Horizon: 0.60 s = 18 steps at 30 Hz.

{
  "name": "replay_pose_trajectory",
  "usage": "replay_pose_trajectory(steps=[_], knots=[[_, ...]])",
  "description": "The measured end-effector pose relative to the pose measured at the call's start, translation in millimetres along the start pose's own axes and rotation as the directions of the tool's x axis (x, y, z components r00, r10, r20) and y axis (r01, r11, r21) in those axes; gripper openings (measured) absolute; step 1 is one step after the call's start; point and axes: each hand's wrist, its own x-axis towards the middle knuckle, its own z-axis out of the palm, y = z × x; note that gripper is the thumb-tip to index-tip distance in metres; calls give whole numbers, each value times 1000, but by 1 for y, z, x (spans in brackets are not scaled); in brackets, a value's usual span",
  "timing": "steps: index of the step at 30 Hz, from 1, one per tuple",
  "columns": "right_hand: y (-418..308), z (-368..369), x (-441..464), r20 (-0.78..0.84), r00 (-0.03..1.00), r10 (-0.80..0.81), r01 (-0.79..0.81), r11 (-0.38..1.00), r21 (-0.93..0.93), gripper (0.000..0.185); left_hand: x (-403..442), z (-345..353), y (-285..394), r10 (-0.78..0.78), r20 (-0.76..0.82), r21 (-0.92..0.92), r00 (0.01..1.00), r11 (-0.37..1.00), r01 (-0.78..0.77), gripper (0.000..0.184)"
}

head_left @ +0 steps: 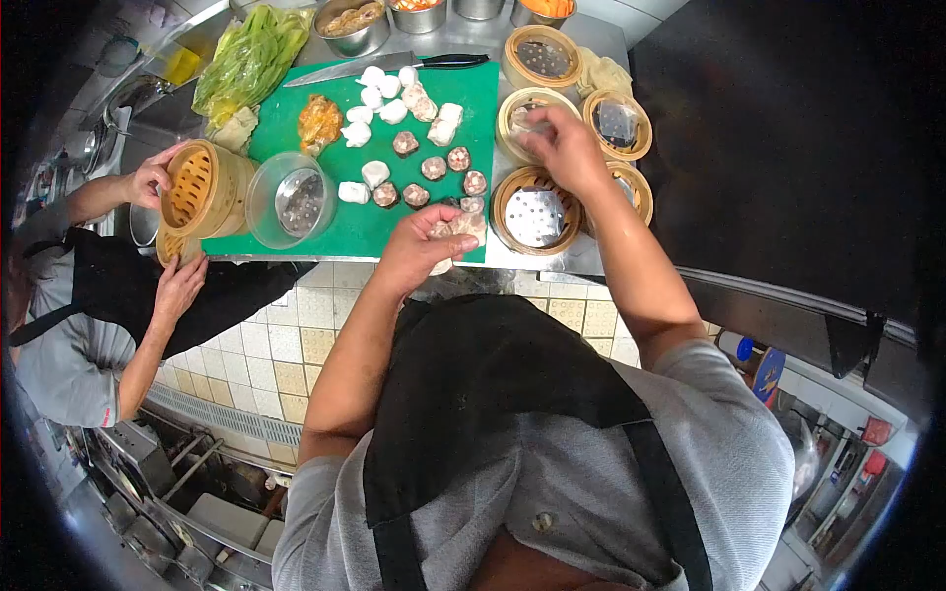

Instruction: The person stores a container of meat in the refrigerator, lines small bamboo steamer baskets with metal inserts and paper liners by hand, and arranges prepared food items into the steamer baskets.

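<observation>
By R edge of counter, R hand, grip unclear, prob. loads bamboo steamer; L hand pinches pale dumplings; next needs gentle placing.

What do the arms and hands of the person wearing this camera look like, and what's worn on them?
The left hand and right hand are both bare, with no gloves, rings or watch that I can see. The forearms are uncovered too. Short grey sleeves cover the upper arms, part of a grey shirt under a black apron.
</observation>
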Motion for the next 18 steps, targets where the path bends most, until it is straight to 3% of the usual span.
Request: replay_pose_trajectory(steps=[1,3,6,8,9,13,15,18], knots=[[-19,-4,-14,201,966,163,-209,949,236,42,3,3,1,31,-40,44,999,999,-29,27],[-41,-3,-43,406,914,-22,-206,836,509,38,11,6,5,60,-72,91,996,994,-54,25],[-67,-6,-66,455,887,-76,-160,875,458,36,24,12,12,100,-15,134,995,986,-97,23],[-57,-3,-66,415,910,10,-214,868,447,36,28,18,19,21,-18,120,1000,993,-19,28],[-49,1,-65,378,922,90,-264,858,441,36,30,21,19,21,-15,122,1000,992,-19,28],[-15,-7,-51,246,955,164,-277,788,550,33,32,27,22,60,-72,76,996,996,-55,38],[-8,-19,-31,154,965,211,-257,870,420,33,30,25,23,36,-85,82,996,996,-29,39],[5,-20,-4,39,989,140,-146,943,300,34,26,22,19,28,-128,131,991,991,-11,35]])
